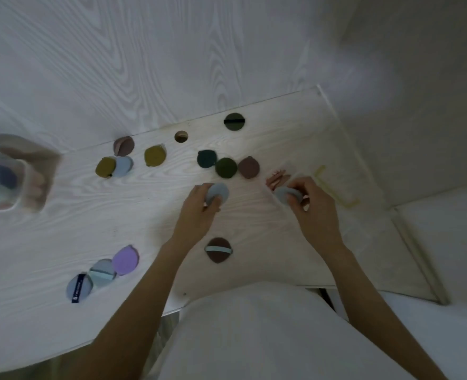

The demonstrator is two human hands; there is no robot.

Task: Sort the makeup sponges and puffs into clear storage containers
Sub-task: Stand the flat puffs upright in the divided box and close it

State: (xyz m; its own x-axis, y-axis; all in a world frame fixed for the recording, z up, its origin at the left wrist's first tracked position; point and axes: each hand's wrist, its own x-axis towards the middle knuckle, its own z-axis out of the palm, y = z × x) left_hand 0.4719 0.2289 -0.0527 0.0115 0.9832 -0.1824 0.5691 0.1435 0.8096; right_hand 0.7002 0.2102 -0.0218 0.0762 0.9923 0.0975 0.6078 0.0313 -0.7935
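Note:
My left hand (199, 207) holds a round grey-blue puff (217, 192) just above the white table (89, 215). My right hand (313, 204) grips another grey puff (283, 193) over a clear container (281, 176) with pinkish puffs inside. Several round puffs lie scattered: dark green (226, 167), teal (206, 159), mauve (249, 167), olive-yellow (154, 155), and a brown one with a pale strap (218, 250) near me. A second clear container (4, 174) stands at the far left with dark and pink puffs in it.
More puffs lie at the lower left: purple (125, 260), pale blue (102, 272), blue with a dark strap (79, 288). A dark green puff (234, 121) and a cable hole (181, 136) sit near the back edge. Yellow tape (333, 187) marks the right side.

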